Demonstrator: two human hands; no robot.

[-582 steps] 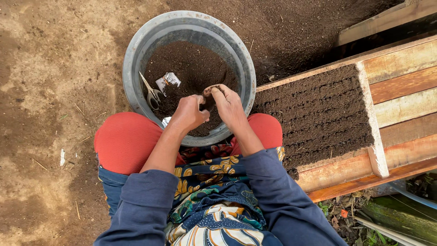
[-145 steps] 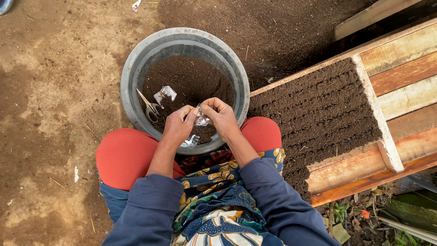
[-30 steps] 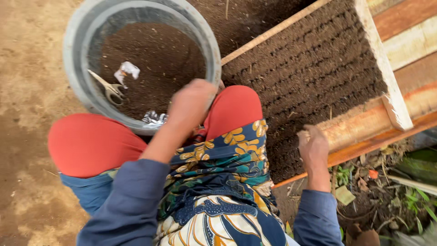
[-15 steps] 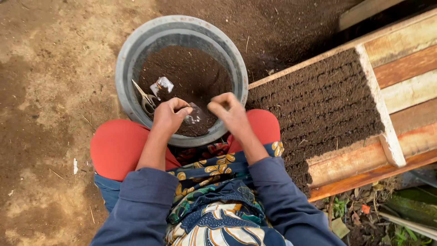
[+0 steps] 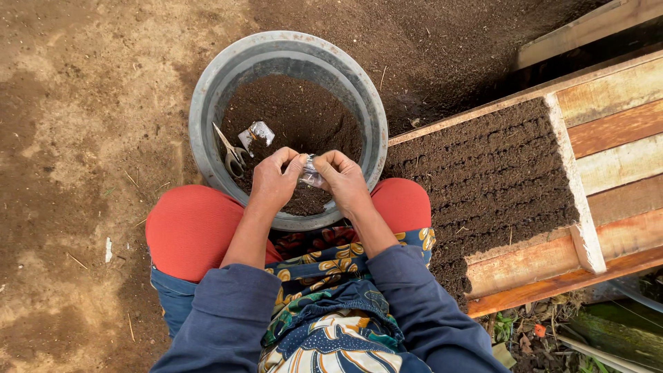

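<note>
My left hand [image 5: 273, 182] and my right hand [image 5: 344, 181] meet over the near rim of a grey bucket [image 5: 207, 110], both pinching one small silvery foil packet [image 5: 311, 173] between thumbs and fingertips. The bucket holds dark soil. On that soil, at the left, lie a pair of scissors [image 5: 231, 153] and a second crumpled foil packet [image 5: 257, 132]. My knees in red cloth press against the bucket on either side.
A wooden tray [image 5: 580, 207] filled with furrowed dark soil lies to the right, beside wooden planks [image 5: 615, 131]. Loose dark soil is heaped behind the bucket. Bare brown ground spreads to the left. Weeds and litter sit at the lower right.
A second ago my right hand rested on the tray's near edge. It has come back to the bucket, and both hands now hold the foil packet together.
</note>
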